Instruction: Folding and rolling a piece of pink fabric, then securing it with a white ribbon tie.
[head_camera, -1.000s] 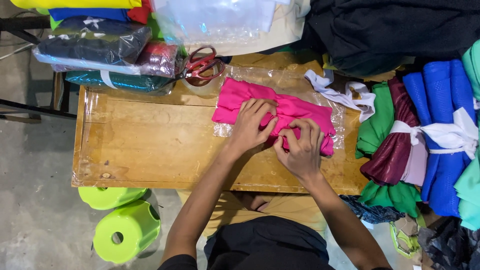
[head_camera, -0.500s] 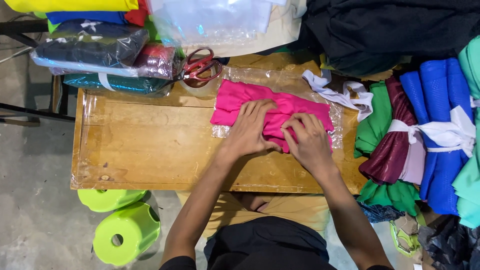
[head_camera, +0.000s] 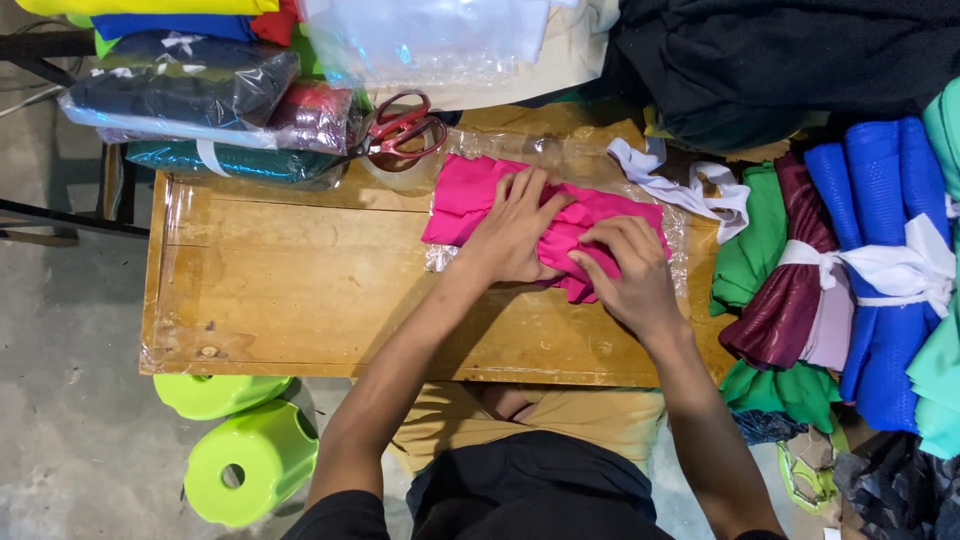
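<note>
A bright pink cloth lies on a clear plastic bag on the small wooden table. My left hand presses flat on the middle of the cloth, fingers spread. Just to its right, my right hand curls its fingers into the cloth's near edge and pinches a fold of it. Both hands sit close together, almost touching.
Red-handled scissors rest on a tape roll behind the cloth. Bagged dark fabrics are stacked at the back left. Tied rolls of green, maroon and blue fabric crowd the right. Green plastic stools stand below the table's left.
Both hands have shifted slightly over the pink cloth, the right one gathering its near edge. The cloth stays in the same place.
</note>
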